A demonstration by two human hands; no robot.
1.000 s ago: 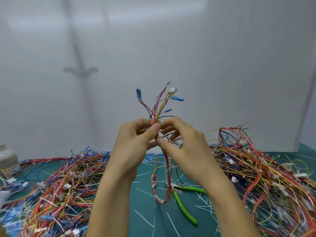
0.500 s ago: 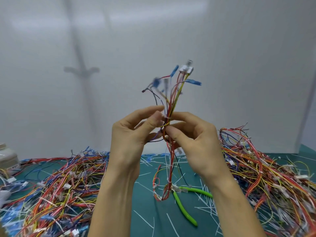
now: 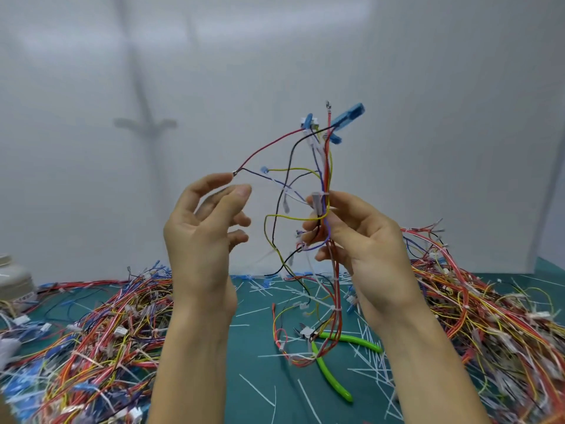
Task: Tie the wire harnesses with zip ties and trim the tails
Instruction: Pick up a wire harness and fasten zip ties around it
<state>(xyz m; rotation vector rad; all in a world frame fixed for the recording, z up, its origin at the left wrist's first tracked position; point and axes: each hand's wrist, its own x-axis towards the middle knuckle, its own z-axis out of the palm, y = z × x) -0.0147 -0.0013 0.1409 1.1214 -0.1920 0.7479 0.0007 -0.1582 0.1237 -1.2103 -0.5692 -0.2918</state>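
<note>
Wire harness [image 3: 329,166], one, multicoloured: held upright in the air above the green mat [image 3: 260,377], its lower loop hanging down to the green-handled cutters [image 3: 331,377]. Right hand [image 3: 363,240] pinches the trunk between thumb and fingertips, apparently to keep the strands gathered where a tie belongs. Left hand [image 3: 198,240], spread and loosely curved, holds nothing; its forefinger sits just beside the end of a stray red branch [image 3: 269,145], probably to draw it back in.

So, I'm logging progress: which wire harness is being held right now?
The harness pinched in the right hand, blue connectors on top; the rest lie in a left pile and a right pile.
</note>
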